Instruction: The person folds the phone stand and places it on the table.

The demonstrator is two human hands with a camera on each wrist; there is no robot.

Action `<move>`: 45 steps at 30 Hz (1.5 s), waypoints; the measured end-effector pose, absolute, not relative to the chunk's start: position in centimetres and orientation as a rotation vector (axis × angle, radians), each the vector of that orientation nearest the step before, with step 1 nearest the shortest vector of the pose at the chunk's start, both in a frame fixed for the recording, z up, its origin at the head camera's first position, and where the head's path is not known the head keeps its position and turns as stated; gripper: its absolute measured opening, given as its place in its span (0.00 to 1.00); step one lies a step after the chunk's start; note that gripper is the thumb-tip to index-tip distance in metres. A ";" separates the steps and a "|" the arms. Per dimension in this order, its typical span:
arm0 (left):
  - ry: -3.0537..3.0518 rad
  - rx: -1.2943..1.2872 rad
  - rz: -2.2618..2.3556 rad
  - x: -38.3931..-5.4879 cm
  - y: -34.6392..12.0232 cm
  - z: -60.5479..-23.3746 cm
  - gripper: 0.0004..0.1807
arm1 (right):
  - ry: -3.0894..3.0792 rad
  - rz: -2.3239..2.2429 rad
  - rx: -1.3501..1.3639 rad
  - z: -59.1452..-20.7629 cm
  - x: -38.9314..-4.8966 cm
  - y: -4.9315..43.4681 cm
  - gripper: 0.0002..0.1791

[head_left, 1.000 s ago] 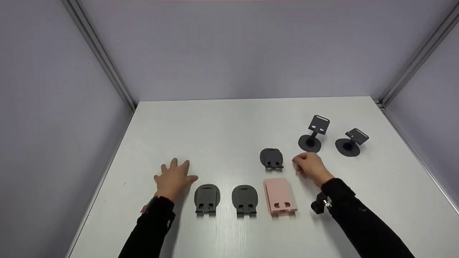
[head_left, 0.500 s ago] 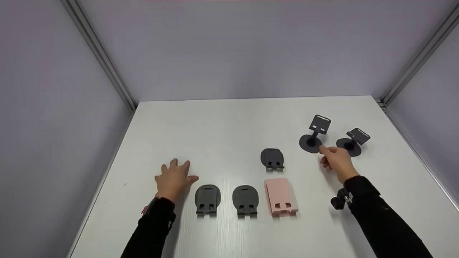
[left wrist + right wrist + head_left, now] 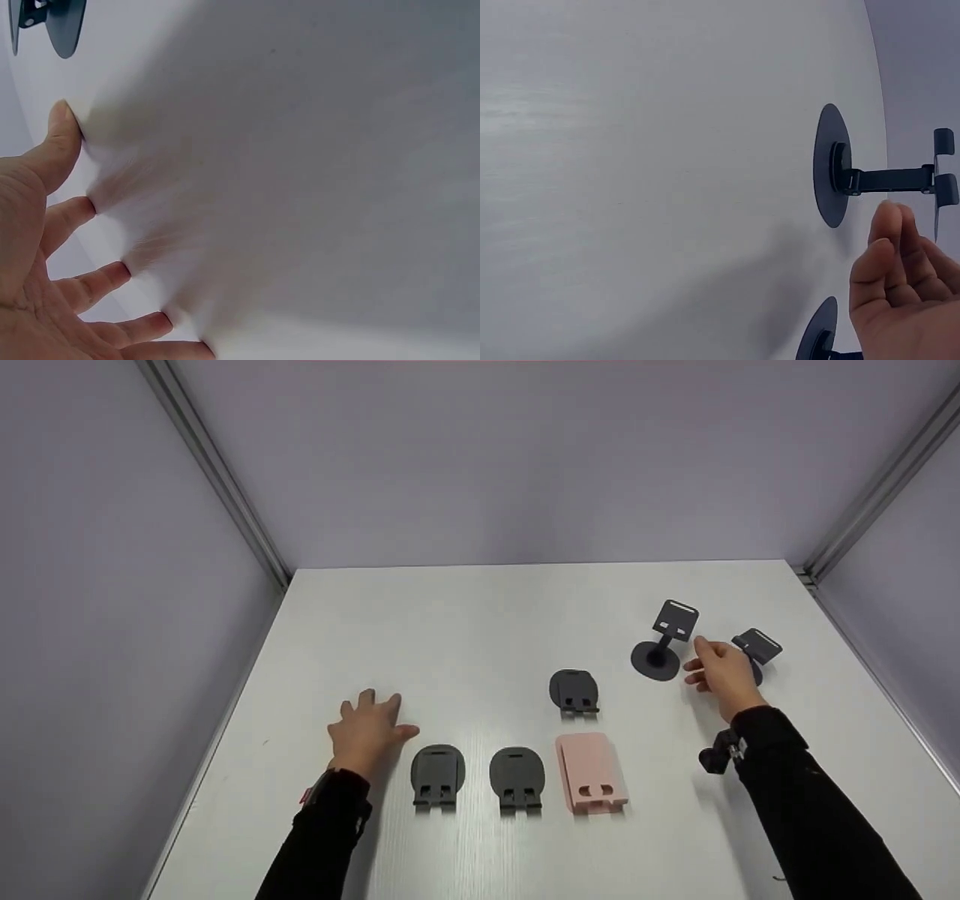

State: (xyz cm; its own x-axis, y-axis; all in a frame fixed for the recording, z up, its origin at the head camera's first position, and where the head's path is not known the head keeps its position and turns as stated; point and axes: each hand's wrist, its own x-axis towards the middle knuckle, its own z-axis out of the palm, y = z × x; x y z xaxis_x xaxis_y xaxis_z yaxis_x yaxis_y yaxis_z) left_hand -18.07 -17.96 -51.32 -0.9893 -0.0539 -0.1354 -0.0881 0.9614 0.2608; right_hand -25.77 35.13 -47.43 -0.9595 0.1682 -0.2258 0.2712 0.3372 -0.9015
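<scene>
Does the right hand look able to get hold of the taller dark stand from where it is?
Probably yes: the right hand is close beside the taller dark stand, its fingers hold nothing, and nothing seems to block the way.

The person wears a long black left sleeve [image 3: 311, 847] and a long black right sleeve [image 3: 821, 814], both reaching to the wrists. At the left cuff there is a small red mark [image 3: 305, 796]. Under the right cuff is attached a small, rounded black device [image 3: 715, 757], with a shiny silver-coloured part [image 3: 739, 747] beside it.
</scene>
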 end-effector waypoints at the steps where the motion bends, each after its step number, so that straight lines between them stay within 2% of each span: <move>1: 2.984 -0.109 0.404 -18.1 -17.9 -51.3 0.41 | 2.492 -1.723 0.408 -47.3 -25.9 35.1 0.38; 5: 2.977 -0.117 0.398 -18.3 -17.9 -51.4 0.42 | 2.552 -1.753 0.358 -47.1 -26.3 34.6 0.38; 15: 2.992 -0.111 0.382 -18.4 -17.6 -51.8 0.41 | 2.730 -1.600 0.229 -47.9 -26.0 34.5 0.24; 23: 2.985 -0.109 0.363 -18.5 -17.8 -51.7 0.42 | 2.707 -1.649 0.304 -48.0 -25.7 34.5 0.27; 34: 2.964 -0.121 0.400 -18.5 -17.8 -51.8 0.41 | 2.795 -1.432 0.404 -47.5 -25.4 34.0 0.34; 45: 2.987 -0.102 0.417 -18.4 -17.9 -51.8 0.40 | 2.731 -1.396 0.319 -47.9 -25.4 34.4 0.27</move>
State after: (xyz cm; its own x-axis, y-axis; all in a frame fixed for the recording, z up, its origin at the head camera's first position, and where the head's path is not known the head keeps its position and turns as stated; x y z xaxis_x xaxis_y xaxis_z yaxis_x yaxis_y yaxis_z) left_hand -18.41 -17.91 -51.85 -0.9901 -0.0493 -0.1318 -0.0835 0.9598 0.2682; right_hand -25.44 34.40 -47.91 -0.9770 0.1570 -0.1444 0.2090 0.5691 -0.7953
